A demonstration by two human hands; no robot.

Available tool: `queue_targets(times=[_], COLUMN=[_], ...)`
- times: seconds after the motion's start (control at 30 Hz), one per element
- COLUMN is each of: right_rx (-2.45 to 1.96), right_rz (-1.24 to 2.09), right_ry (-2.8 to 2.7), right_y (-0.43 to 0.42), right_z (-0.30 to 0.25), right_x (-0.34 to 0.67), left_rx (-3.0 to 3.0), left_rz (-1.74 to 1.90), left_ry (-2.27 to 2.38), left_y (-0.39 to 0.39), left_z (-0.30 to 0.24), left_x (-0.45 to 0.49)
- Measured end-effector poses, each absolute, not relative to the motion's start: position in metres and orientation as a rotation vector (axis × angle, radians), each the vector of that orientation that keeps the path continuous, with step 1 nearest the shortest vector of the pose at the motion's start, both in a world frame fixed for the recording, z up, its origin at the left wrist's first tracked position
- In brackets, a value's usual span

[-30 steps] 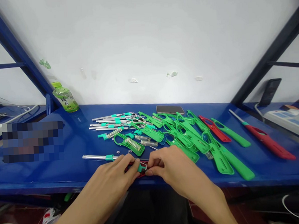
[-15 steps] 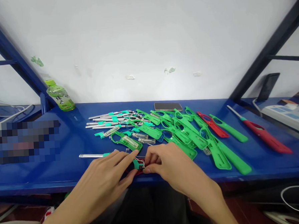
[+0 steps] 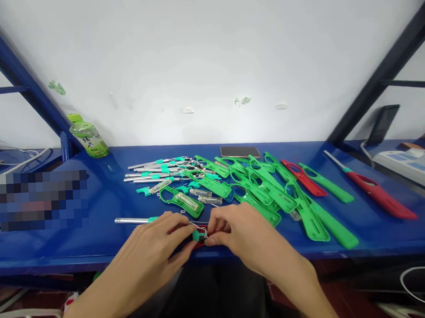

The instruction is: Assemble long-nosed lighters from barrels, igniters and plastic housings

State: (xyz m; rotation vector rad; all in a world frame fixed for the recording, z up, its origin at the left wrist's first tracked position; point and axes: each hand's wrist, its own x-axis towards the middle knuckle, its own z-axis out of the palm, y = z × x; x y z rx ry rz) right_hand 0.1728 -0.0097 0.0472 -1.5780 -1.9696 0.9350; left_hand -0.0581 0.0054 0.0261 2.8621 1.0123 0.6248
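My left hand [image 3: 155, 245] is closed at the table's front edge, its thumb and fingers gripping a red lighter shell [image 3: 200, 244] with a teal trigger piece [image 3: 195, 235] in it. Much of that shell is hidden under the hands. A silver lighter tube [image 3: 132, 220] with a teal collar sticks out to the left from beneath the left hand. My right hand [image 3: 242, 228] is pinched at the shell's right side, thumb and index finger on thin white wire [image 3: 203, 229]. Just beyond the hands lies a green lighter shell [image 3: 197, 211] with a clear fuel tank in it.
Several silver tubes with teal parts [image 3: 152, 174] lie in a pile behind. Green lighter shells [image 3: 282, 198] spread to the right, near a red shell [image 3: 308, 182] and a whole red lighter [image 3: 381, 195]. A phone [image 3: 239, 151] and a green bottle [image 3: 90, 139] stand farther back.
The left fingers have shifted slightly over the red shell, and more red shows beside them. The right hand keeps its pinch at the wire. The whole view has moved a little.
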Motion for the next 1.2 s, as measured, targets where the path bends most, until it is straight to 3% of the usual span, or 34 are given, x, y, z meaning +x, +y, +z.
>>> queue_targets(times=[0.6,1.2], right_rx=[-1.591,-1.537], right_rz=[0.893,0.872], right_ry=[-1.997,-2.04], right_y=[-0.011,-0.012], right_z=[0.048,0.052], right_x=[0.172,0.176], left_rx=[2.999,2.772], left_rz=[0.581,0.595], left_ry=[1.136,1.034], left_y=[0.003,0.013], left_z=[0.027,0.019], left_x=[-0.053,-0.059])
